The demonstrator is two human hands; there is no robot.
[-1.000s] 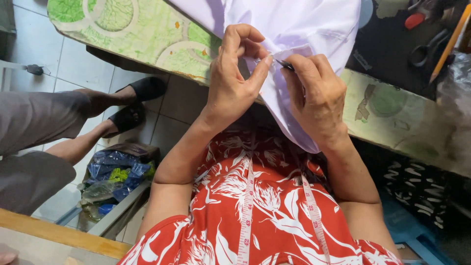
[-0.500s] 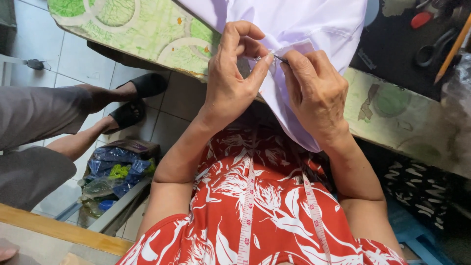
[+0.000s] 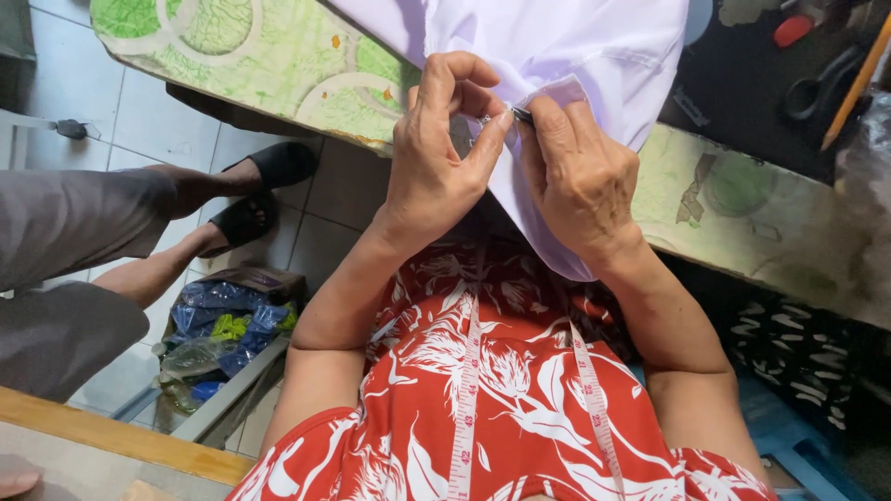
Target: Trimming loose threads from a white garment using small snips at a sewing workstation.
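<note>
Two hands, one white cloth [image 3: 594, 56]: L hand [image 3: 436, 172] pinches fabric edge; R hand [image 3: 580, 181] pinches small dark tool [image 3: 522, 115].

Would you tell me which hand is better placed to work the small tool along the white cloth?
Probably the right hand: its fingertips already pinch the small dark tool at the folded edge of the white cloth. The left hand grips the cloth beside it.

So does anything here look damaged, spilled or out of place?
Only one thing stands out: the patterned green covering on the table edge is worn, with patches peeled away near the right side. Otherwise both hands, left and right, pinch the white cloth neatly, and the tape measure hangs over the red dress.
</note>
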